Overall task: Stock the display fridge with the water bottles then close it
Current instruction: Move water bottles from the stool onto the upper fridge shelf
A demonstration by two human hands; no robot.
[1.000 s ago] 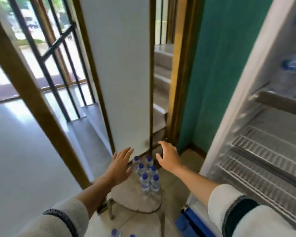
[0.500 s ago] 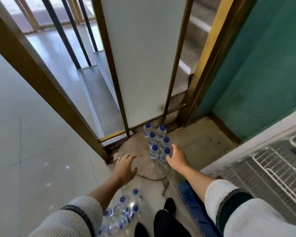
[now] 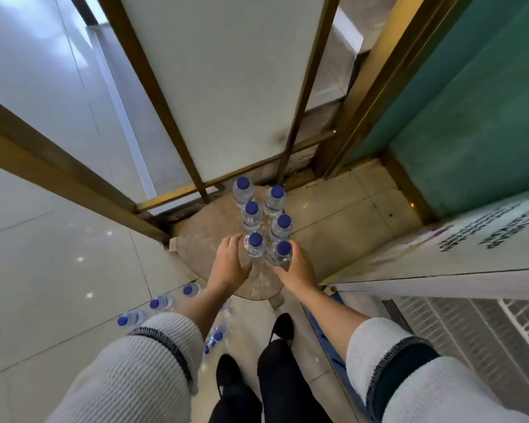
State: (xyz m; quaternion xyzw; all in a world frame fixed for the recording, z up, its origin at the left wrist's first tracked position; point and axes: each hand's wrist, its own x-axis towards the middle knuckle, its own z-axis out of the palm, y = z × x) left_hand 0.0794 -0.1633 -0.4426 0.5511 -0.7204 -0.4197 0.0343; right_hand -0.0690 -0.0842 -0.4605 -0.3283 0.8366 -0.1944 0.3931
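This is looking like a small shop or café entrance. A white fridge [image 3: 458, 257] with printed text on its side and wire shelves [image 3: 501, 325] is standing open at the right of the frame. Blue-capped water bottles [image 3: 261, 221] are standing in two rows on a round stool [image 3: 202, 239] at centre, and more bottles [image 3: 162, 303] are lying on the tiled floor [image 3: 58, 254] at lower left. Gold-framed glass doors [image 3: 74, 178] are filling the upper left, beside a teal wall [image 3: 471, 117].

Head view: looked steeply down from standing height, hands close below.
Facing: toward stool [image 3: 208, 239] at the wall.
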